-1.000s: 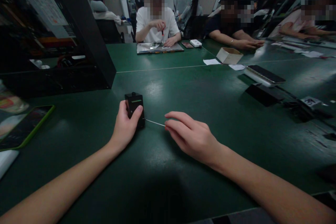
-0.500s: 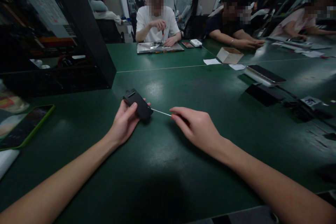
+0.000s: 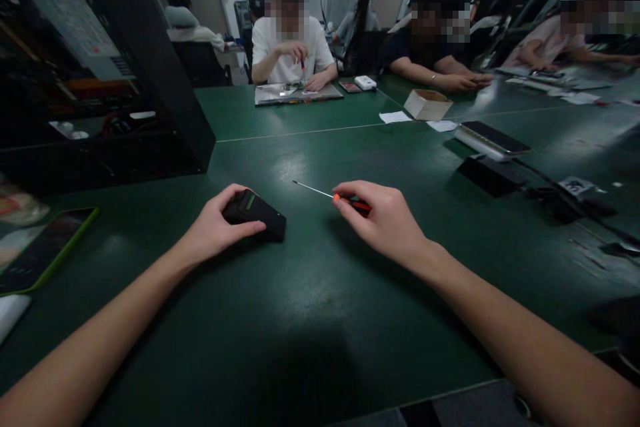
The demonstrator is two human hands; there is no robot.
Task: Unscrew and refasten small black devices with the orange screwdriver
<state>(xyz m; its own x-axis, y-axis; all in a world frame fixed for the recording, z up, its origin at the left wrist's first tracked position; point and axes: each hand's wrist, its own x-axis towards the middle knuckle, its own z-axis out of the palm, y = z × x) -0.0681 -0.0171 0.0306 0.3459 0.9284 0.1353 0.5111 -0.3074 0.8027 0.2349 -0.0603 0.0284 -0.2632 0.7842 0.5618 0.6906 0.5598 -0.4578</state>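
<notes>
My left hand (image 3: 220,220) grips a small black box-shaped device (image 3: 267,217) by its sides, thumb along the near face. A small green strip shows on top of the device, which is low over the green table (image 3: 300,307) or resting on it; I cannot tell which. In my right hand (image 3: 383,210) is a screwdriver (image 3: 315,189) with a thin metal shaft and a red and black handle, held between thumb and fingers. Its tip points left, apart from the device. Most of the handle is hidden in my palm.
At left stand a dark open-fronted cabinet (image 3: 195,140) and a phone in a green case (image 3: 50,247). To the right lie a dark-screened phone (image 3: 495,137), a black box (image 3: 490,175) and cables. A small carton (image 3: 427,105) sits farther back. A person in white (image 3: 293,47) works opposite.
The screwdriver tip has come away from the device and moved up. My left hand has turned the device and lowered it, moving slightly left. The camera view has shifted a little.
</notes>
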